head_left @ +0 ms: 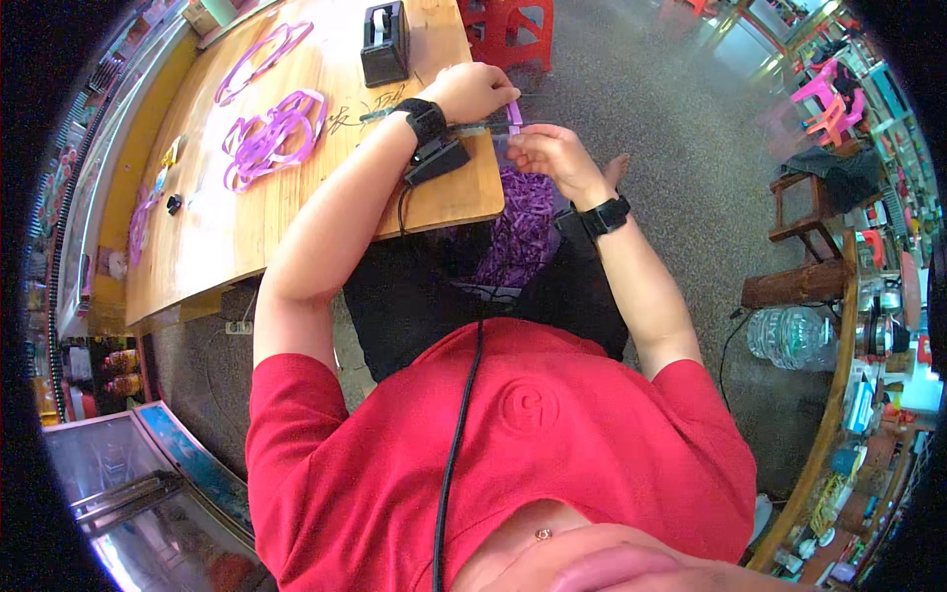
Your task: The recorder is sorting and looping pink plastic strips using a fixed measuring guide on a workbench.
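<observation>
A short purple ribbon [514, 115] runs between my two hands just off the table's right corner. My left hand [472, 92] pinches its upper end, fingers closed. My right hand [548, 158] holds the lower end between thumb and fingertips. A thin dark rod-like strip [481, 126] reaches over the table edge toward the ribbon; what it is I cannot tell. Under my left wrist a black wedge-shaped device [437, 163] sits at the corner. Below the hands, a container holds a heap of purple ribbon pieces [520, 222].
The wooden table [222, 232] carries a tangle of purple ribbon [271, 138], another ribbon loop [261, 61] and a black tape dispenser [385, 44]. A red plastic stool [513, 32] stands beyond its right side. Crowded shelves and a wooden stool [801, 207] line the right.
</observation>
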### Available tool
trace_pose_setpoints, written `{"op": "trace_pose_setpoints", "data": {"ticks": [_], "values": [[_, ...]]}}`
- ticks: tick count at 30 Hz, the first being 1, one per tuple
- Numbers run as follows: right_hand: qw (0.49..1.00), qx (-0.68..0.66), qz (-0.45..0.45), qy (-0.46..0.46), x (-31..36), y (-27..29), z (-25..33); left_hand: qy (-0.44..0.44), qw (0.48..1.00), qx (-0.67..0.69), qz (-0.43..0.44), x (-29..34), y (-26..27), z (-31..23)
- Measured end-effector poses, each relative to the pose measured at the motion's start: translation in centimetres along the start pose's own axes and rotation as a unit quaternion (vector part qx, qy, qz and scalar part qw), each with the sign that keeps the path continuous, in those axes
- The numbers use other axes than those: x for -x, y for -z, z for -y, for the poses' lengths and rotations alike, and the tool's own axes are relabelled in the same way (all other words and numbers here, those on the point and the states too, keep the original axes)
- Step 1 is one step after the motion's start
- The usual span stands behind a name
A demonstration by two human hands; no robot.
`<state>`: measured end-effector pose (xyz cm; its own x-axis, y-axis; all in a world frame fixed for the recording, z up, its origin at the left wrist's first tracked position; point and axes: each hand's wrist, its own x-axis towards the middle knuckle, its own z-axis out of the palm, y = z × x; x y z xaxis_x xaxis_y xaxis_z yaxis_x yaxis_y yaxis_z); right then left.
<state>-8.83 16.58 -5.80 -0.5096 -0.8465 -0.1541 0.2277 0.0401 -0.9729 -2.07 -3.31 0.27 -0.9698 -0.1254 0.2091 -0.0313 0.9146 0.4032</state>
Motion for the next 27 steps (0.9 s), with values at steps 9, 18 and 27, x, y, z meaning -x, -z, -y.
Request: {"op": "trace_pose_setpoints", "data": {"ticks": [9, 18, 27], "values": [[0.993, -0.099, 0.022, -0.054, 0.2, -0.7, 0.8, 0.029, 0.999, 0.005, 0.021, 0.0, 0.2, -0.1], [0.982, -0.163, 0.05, -0.088, 0.0, -0.2, -0.3, 0.018, 1.0, -0.002, 0.014, 0.0, -0.1, 0.3], [0.997, -0.007, -0.058, 0.05, 1.1, -1.6, 0.5, -0.033, 0.997, 0.043, -0.05, 0.9, 1.1, 0.0]]}}
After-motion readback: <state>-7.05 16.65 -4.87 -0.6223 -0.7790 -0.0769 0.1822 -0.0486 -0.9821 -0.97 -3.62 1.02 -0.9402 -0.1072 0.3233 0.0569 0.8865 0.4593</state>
